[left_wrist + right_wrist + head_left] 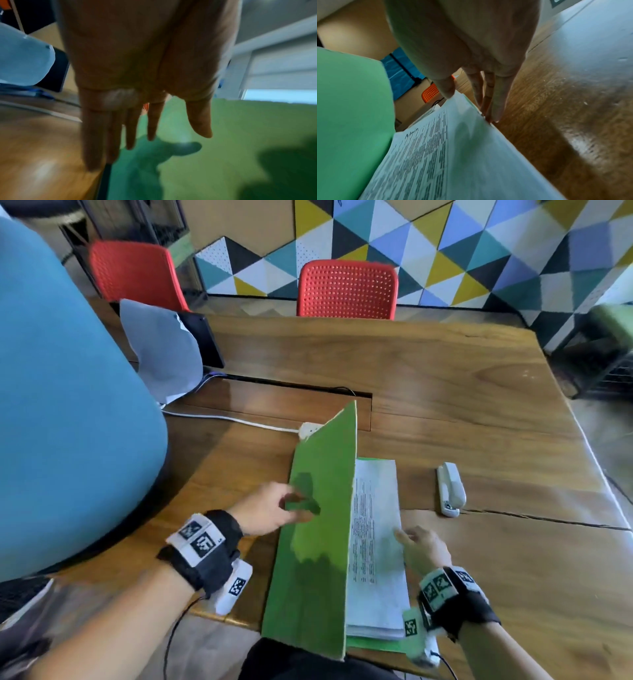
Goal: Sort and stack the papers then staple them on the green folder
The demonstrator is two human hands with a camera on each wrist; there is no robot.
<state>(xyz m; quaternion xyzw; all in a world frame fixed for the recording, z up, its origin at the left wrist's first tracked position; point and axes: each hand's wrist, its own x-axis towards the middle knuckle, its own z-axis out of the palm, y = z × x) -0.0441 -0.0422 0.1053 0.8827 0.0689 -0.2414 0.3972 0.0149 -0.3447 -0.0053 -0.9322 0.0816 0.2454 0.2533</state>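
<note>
Two hands are seen low in the frame: the left hand, fingers straight, is laid against the raised folder cover; the right hand, fingers straight, touches the papers' edge. If the cover is dropped, the stack may be skewed.

Right hand fingers touch the papers' edge beside green folder.
</note>
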